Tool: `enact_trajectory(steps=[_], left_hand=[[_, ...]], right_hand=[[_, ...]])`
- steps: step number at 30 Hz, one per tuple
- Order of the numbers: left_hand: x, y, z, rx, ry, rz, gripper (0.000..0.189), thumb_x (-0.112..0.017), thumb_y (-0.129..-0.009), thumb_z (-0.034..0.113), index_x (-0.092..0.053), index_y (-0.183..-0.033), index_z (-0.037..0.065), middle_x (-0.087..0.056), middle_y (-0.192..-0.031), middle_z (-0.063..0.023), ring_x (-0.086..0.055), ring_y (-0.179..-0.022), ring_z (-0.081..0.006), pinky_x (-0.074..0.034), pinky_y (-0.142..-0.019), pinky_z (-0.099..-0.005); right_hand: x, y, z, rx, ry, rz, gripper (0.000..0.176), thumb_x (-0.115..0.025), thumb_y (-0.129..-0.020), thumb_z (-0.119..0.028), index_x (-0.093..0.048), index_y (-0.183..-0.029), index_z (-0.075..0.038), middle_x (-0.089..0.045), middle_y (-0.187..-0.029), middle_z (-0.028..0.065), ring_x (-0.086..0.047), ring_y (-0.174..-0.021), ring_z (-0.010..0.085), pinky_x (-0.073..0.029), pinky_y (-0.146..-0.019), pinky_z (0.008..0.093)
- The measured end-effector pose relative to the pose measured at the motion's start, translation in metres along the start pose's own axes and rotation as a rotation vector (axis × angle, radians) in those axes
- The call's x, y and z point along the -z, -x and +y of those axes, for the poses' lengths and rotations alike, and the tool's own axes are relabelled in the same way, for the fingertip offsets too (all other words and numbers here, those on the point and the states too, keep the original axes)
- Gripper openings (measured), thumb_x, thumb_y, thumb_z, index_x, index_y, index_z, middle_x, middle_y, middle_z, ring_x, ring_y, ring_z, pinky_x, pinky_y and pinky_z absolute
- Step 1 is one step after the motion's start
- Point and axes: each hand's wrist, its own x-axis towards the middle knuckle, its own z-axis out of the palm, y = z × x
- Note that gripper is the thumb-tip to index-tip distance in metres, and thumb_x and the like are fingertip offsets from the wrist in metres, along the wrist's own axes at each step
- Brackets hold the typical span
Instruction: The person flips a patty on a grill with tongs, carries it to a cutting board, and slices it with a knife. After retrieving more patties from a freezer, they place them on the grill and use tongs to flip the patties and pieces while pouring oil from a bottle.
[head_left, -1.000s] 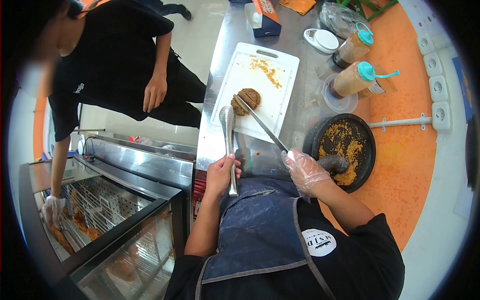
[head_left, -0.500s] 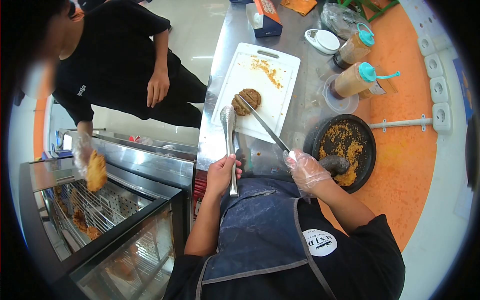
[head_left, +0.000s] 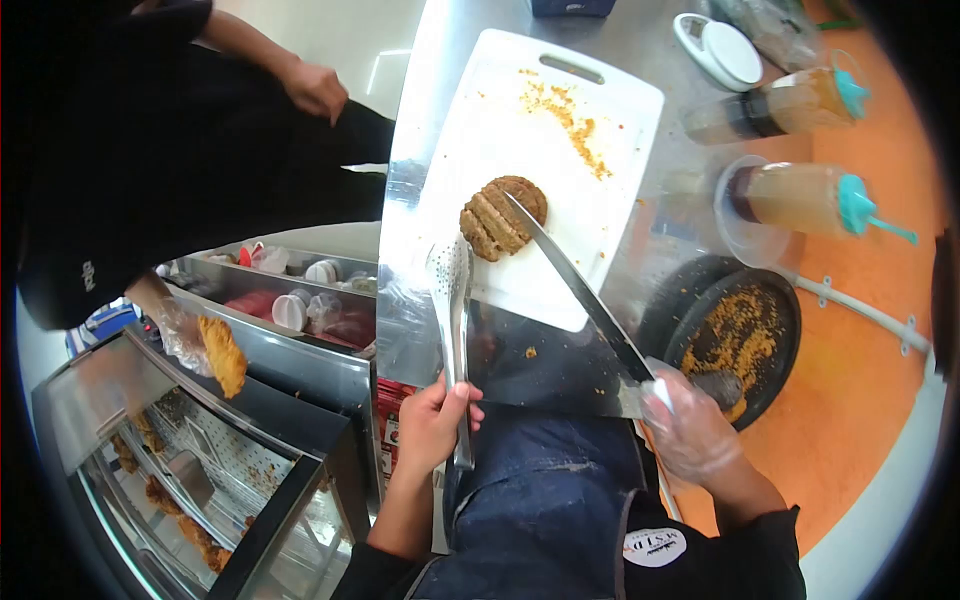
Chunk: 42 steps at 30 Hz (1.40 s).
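The steel table [head_left: 405, 265] carries a white board [head_left: 590, 230]; on it I see the sliced patty [head_left: 490, 225]. Below the board, my left hand [head_left: 435, 425] grips tongs [head_left: 457, 345], my right hand [head_left: 690, 425] a knife [head_left: 592, 305].

On the round white badge [head_left: 654, 547] on the wearer's black shirt [head_left: 745, 555], I read the large letters MSJD; I find pale lettering [head_left: 88, 276] on the co-worker's black shirt [head_left: 170, 150] too small to decipher with confidence.
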Motion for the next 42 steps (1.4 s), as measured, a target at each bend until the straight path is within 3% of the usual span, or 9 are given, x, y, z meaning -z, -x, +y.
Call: enact_trajectory(steps=[3,9,11,15,17,21,23,32,42], left_hand=[[0.001,-0.001,0.004,0.002,0.007,-0.020,0.031,-0.051,-0.100,0.023,-0.065,-0.095,-0.004,-0.065,-0.071,-0.0088,-0.062,-0.062,-0.0133,-0.051,-0.059,-0.0252],[0.008,0.001,0.001,0.019,0.055,-0.023,0.037,-0.054,-0.099,0.029,-0.065,-0.096,-0.006,-0.066,-0.074,-0.0102,-0.065,-0.066,-0.0156,-0.054,-0.061,-0.0273],[0.014,0.003,-0.003,0.037,0.136,-0.098,0.023,-0.054,-0.099,0.016,-0.063,-0.102,-0.005,-0.066,-0.093,-0.0109,-0.066,-0.074,-0.0137,-0.056,-0.064,-0.0272],[0.014,0.004,-0.004,0.026,0.129,-0.104,0.025,-0.055,-0.098,0.018,-0.063,-0.103,-0.005,-0.067,-0.093,-0.0112,-0.066,-0.074,-0.0144,-0.056,-0.064,-0.0272],[0.010,0.004,0.001,0.020,0.066,-0.056,0.040,-0.056,-0.098,0.031,-0.065,-0.094,-0.007,-0.066,-0.082,-0.0119,-0.066,-0.068,-0.0169,-0.054,-0.062,-0.0291],[0.010,0.003,0.003,0.036,0.076,-0.058,0.041,-0.056,-0.098,0.032,-0.065,-0.094,-0.007,-0.066,-0.083,-0.0117,-0.065,-0.069,-0.0167,-0.054,-0.061,-0.0291],[0.010,0.003,0.003,0.043,0.090,-0.057,0.041,-0.056,-0.098,0.033,-0.065,-0.094,-0.007,-0.065,-0.082,-0.0116,-0.065,-0.069,-0.0164,-0.054,-0.061,-0.0288],[0.019,0.004,-0.001,0.044,0.159,-0.145,0.028,-0.055,-0.098,0.020,-0.063,-0.105,-0.006,-0.067,-0.094,-0.0126,-0.067,-0.074,-0.0147,-0.056,-0.065,-0.0275],[0.017,0.004,-0.001,0.040,0.182,-0.132,0.025,-0.055,-0.099,0.019,-0.064,-0.101,-0.005,-0.066,-0.094,-0.0119,-0.066,-0.073,-0.0140,-0.056,-0.065,-0.0268]], right_hand=[[0.008,-0.001,0.016,0.164,0.074,0.028,0.038,-0.049,-0.097,-0.029,-0.049,-0.126,-0.005,-0.064,-0.097,0.0270,-0.063,-0.083,0.0456,-0.051,-0.074,0.0495],[0.013,-0.004,0.031,0.056,-0.016,-0.049,0.040,-0.059,-0.094,-0.033,-0.054,-0.123,-0.006,-0.067,-0.088,0.0222,-0.066,-0.076,0.0419,-0.053,-0.067,0.0457],[0.012,-0.006,0.033,0.092,-0.003,-0.074,0.034,-0.055,-0.096,-0.029,-0.051,-0.117,-0.002,-0.065,-0.082,0.0208,-0.065,-0.071,0.0404,-0.052,-0.062,0.0436],[0.016,-0.010,0.024,0.124,0.028,-0.043,0.038,-0.058,-0.095,-0.030,-0.052,-0.118,-0.001,-0.065,-0.079,0.0210,-0.065,-0.069,0.0405,-0.051,-0.060,0.0439],[0.014,-0.009,0.027,0.132,0.019,-0.026,0.039,-0.060,-0.093,-0.030,-0.053,-0.118,0.000,-0.065,-0.078,0.0214,-0.065,-0.069,0.0405,-0.051,-0.060,0.0444],[0.017,-0.012,0.022,0.118,-0.015,-0.034,0.038,-0.061,-0.092,-0.028,-0.054,-0.118,-0.001,-0.065,-0.079,0.0212,-0.064,-0.068,0.0409,-0.051,-0.060,0.0445],[0.017,-0.009,0.023,0.041,-0.007,-0.072,0.039,-0.062,-0.091,-0.026,-0.057,-0.124,-0.005,-0.067,-0.100,0.0223,-0.067,-0.083,0.0385,-0.054,-0.073,0.0420],[0.010,-0.002,0.029,-0.004,-0.106,-0.093,0.038,-0.063,-0.090,-0.023,-0.057,-0.123,-0.005,-0.068,-0.100,0.0208,-0.068,-0.083,0.0376,-0.055,-0.073,0.0412],[0.015,-0.007,0.019,0.009,-0.080,-0.110,0.037,-0.063,-0.090,-0.021,-0.055,-0.123,-0.005,-0.067,-0.094,0.0217,-0.066,-0.081,0.0395,-0.053,-0.070,0.0423]])
